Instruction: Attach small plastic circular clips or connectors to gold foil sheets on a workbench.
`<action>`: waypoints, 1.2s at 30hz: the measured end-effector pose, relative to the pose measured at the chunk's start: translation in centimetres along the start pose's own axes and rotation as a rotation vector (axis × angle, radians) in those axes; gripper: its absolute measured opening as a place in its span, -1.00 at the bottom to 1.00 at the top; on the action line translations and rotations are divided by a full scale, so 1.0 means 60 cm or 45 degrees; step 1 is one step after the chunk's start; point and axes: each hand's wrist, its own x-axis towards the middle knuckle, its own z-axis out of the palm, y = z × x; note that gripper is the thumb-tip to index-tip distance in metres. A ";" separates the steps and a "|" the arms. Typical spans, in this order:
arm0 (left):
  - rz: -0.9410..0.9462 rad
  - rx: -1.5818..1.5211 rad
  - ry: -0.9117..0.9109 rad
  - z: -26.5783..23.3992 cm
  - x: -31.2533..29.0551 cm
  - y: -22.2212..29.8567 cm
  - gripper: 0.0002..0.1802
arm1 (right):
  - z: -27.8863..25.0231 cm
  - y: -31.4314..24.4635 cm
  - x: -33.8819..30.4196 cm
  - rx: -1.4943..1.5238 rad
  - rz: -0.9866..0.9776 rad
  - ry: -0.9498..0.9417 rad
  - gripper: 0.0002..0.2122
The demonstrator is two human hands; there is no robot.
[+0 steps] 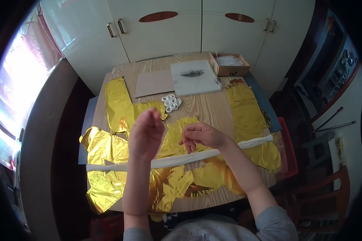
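Observation:
My left hand [146, 134] is raised over the middle of the table, its fingers pinched together; what they hold, if anything, cannot be made out. To its right my right hand [204, 136] hovers above a long white bundle of thin strands [181, 159], thumb and forefinger closed and the other fingers curled down. The bundle lies crosswise over flat gold foil balloons [106, 146]. More deflated foil lies at the back left, including a bent gold balloon [118, 100], and at the right, a broad gold balloon [247, 106]. Beyond my hands sits a cluster of small white rolls [171, 103].
At the back of the wooden table [205, 105] lie a brown cardboard sheet [155, 83] and a clear plastic bag [195, 76]. A pinkish box [232, 71] holds white items. A red container [286, 150] stands by the right edge, a wooden chair [342, 184] beyond it.

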 end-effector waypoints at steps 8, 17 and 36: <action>0.711 2.446 0.269 -0.003 0.010 0.021 -0.82 | 0.017 -0.054 -0.020 -0.412 -0.192 0.328 -0.81; 0.178 0.453 -0.145 0.037 0.002 0.021 -0.71 | 0.023 -0.026 -0.004 -1.151 -0.339 0.471 -0.86; 0.083 1.421 -0.431 0.030 -0.009 0.007 -0.83 | 0.053 -0.055 -0.009 -0.977 -0.484 0.545 -0.80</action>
